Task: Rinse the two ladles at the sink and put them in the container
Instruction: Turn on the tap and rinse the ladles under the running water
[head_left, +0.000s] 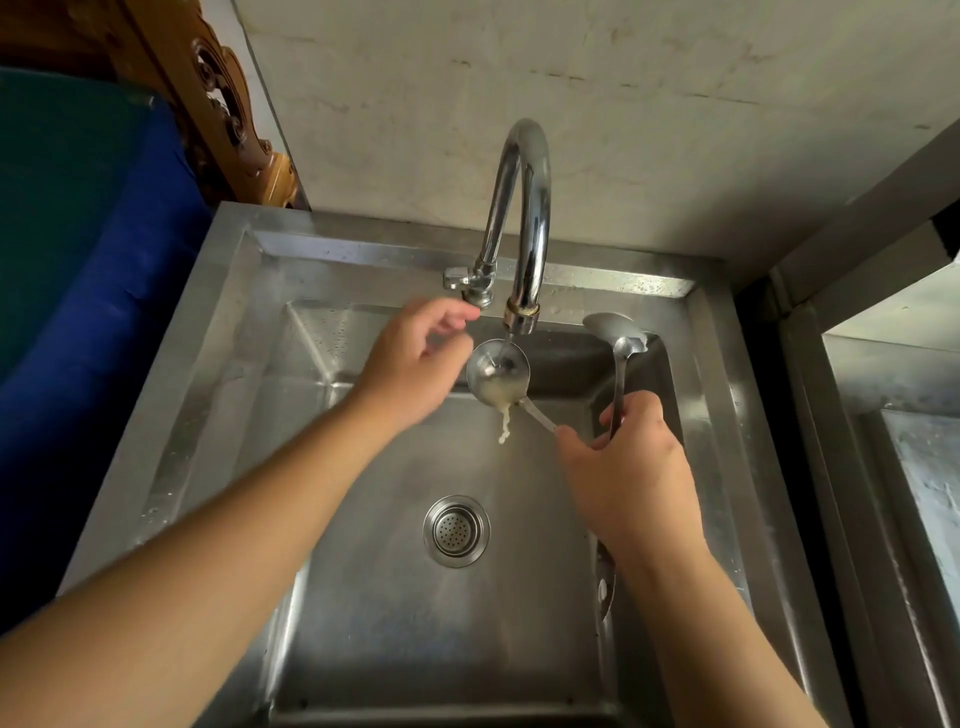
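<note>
Right hand (631, 467) grips both ladles (497, 371) under the faucet (524, 218); left hand (415, 364), fingers loosely curled, hovers near the sink's (218, 332) back edge.

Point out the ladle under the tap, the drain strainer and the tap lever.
ladle (497, 370), head view, on its bowl under the stream
drain strainer (456, 530), head view, on its perforated centre
tap lever (455, 276), head view, on its flat handle

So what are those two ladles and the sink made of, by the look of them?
Both ladles, the one under the tap and the other one, look like polished metal, probably stainless steel: silvery with mirror-like glints. The sink seems to be stainless steel too, but with a duller brushed finish, showing soft streaky reflections and water spots. The tap looks chrome-plated, with sharp bright highlights.
</note>
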